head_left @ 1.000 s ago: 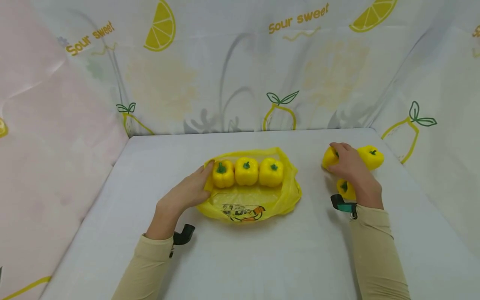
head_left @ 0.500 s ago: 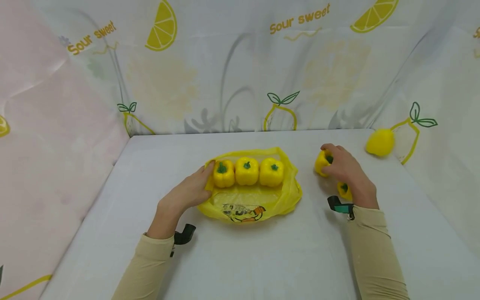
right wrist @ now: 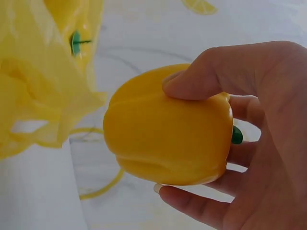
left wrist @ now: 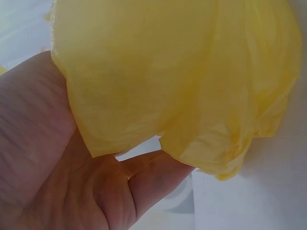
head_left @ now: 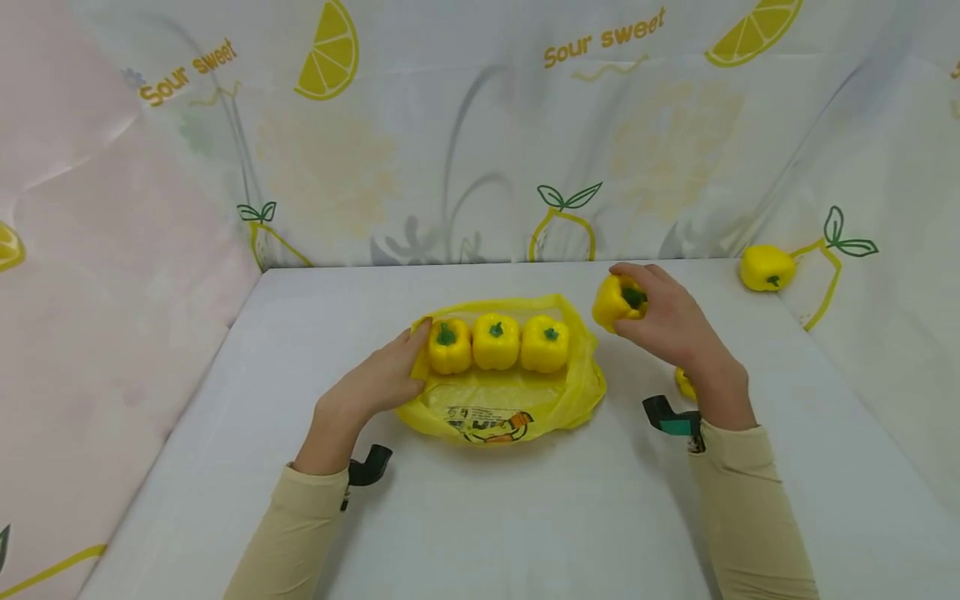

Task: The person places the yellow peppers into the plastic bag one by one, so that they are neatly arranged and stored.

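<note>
Corner pepper (head_left: 767,267) rolled back, second pepper (right wrist: 168,134) in right fingers (right wrist: 192,202), left fingers (left wrist: 156,182) gripping bag (left wrist: 144,86)

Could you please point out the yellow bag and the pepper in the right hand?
Yellow bag (head_left: 582,379): head view, on its right side.
Held pepper (right wrist: 168,132): right wrist view, on its smooth side.

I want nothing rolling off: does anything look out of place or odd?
Yes: one yellow pepper lies tipped at the far right corner of the table, away from the yellow bag. It seems to overlap the edge; whether it's fully supported, I can't tell.
</note>
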### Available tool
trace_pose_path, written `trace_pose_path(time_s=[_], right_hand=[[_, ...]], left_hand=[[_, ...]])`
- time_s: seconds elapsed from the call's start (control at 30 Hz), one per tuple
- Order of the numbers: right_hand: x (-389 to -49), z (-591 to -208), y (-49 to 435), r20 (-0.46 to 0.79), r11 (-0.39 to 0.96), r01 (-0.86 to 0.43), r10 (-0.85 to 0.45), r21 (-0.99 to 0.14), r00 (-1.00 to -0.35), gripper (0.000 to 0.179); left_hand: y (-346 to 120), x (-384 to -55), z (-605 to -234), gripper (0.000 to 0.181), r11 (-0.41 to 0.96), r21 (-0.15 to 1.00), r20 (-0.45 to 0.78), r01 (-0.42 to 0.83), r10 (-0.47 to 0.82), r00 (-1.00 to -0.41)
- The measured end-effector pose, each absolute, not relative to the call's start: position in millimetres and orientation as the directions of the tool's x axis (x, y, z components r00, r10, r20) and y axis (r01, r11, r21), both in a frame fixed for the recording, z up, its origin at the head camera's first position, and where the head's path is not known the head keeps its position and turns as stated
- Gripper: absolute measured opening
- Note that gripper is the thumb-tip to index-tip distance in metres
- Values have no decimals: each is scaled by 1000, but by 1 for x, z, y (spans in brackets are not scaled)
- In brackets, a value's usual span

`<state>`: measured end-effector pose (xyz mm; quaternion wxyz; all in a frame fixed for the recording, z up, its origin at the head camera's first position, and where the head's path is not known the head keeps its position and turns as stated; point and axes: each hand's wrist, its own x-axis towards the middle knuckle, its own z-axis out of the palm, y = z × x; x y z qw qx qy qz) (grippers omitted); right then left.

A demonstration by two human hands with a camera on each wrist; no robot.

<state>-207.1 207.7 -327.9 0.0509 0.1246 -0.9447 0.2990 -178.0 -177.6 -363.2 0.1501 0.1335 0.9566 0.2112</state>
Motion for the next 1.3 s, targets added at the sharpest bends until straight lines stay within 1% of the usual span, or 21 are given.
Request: trace_pose_path(time_s=[0.13, 0.27, 0.47, 0.63, 0.8, 0.9, 1.0, 1.17, 1.3], right_hand=[[-199, -322, 185, 250, 739, -377, -283, -558, -926, 66], [-185, -319, 157, 261, 695, -453, -372, -558, -891, 71], [-164, -329, 104, 173, 678, -528, -520, -511, -836, 73], [-160, -347, 68, 116, 660, -575, -603, -484, -790, 73], [-159, -362, 40, 103, 632, -640, -672, -436, -734, 70], [-159, -370, 29, 118, 615, -679, -700, -400, -704, 68], [-159, -380, 23, 149, 613, -704, -707, -359, -692, 65], [-158, -393, 20, 214, 632, -727, -697, -268, -684, 63], [-156, -394, 22, 235, 640, -727, -689, -248, -686, 63]], left_hand=[[-180, -177, -362, 83, 871, 451, -225, 195, 322, -920], [-180, -178, -362, 85, 867, 456, -219, 202, 329, -918], [-177, -179, -359, 85, 861, 466, -232, 203, 340, -911], [-180, -179, -359, 87, 860, 468, -232, 206, 344, -910], [-184, -179, -361, 87, 857, 473, -231, 204, 344, -910], [-185, -178, -361, 87, 855, 478, -230, 204, 346, -910], [-185, -178, -360, 87, 854, 478, -231, 206, 349, -908], [-185, -179, -359, 86, 857, 470, -230, 213, 352, -907], [-185, -178, -359, 87, 859, 469, -235, 205, 345, -909]])
